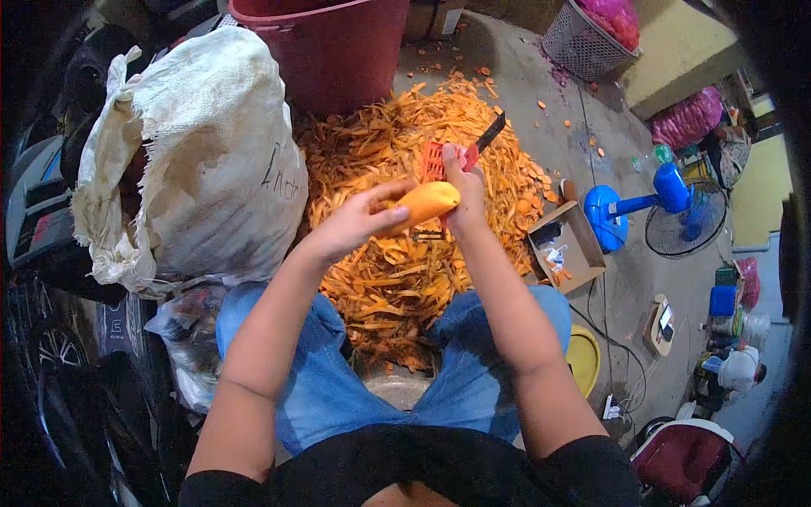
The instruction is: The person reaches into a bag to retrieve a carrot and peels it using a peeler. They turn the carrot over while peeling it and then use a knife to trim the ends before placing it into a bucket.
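A peeled orange carrot (429,203) lies in my left hand (367,220), its thick end pointing right toward my other hand. My right hand (465,190) is closed around a red peeler (434,160). A black blade or handle (490,133) sticks out above that hand, up and to the right. Beneath both hands spreads a big heap of orange peelings (380,279), between my knees and beyond.
On the left stands a white woven sack (220,152); behind the heap is a red tub (329,59). To the right are a cardboard box (583,245), a blue fan (621,207), cables and a yellow lid (585,359). A basket (583,42) stands at the back right.
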Demonstrator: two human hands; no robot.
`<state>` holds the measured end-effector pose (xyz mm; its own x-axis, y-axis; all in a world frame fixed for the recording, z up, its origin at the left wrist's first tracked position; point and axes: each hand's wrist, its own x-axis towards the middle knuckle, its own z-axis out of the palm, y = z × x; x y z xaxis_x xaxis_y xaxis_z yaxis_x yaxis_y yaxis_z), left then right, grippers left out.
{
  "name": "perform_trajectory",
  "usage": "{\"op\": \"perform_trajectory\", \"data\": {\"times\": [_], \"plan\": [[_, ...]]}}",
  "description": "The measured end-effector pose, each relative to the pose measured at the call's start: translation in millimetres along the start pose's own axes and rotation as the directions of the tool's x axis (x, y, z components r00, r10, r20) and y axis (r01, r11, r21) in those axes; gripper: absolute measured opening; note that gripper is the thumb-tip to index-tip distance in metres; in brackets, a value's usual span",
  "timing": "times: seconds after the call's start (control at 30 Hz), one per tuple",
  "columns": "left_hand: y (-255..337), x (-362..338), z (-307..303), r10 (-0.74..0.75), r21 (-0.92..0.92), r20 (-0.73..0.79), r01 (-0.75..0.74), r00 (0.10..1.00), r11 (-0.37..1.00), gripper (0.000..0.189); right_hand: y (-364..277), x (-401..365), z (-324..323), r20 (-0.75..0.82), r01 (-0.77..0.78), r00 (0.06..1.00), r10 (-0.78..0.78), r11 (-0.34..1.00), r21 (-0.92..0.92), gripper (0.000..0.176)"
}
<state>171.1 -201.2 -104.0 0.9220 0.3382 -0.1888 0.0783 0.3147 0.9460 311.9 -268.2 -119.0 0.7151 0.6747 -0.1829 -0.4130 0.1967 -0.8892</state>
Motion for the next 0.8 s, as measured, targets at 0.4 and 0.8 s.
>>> {"op": "perform_trajectory", "data": {"times": [0.4, 0.8], "plan": [[12.7, -7.0, 8.8, -0.208, 0.221, 0.175, 0.167, 0.962, 0.961, 0.042, -9.8, -2.8, -1.1, 0.115, 0.28, 0.958, -0.262, 0.774, -0.568, 0.025], [7.4, -1.1, 2.4, -0.053, 0.457, -0.136, 0.11, 0.989, 0.883, 0.042, -40.2, 4.4, -15.8, -0.082, 0.377, 0.877, -0.474, 0.783, -0.495, 0.022]]}}
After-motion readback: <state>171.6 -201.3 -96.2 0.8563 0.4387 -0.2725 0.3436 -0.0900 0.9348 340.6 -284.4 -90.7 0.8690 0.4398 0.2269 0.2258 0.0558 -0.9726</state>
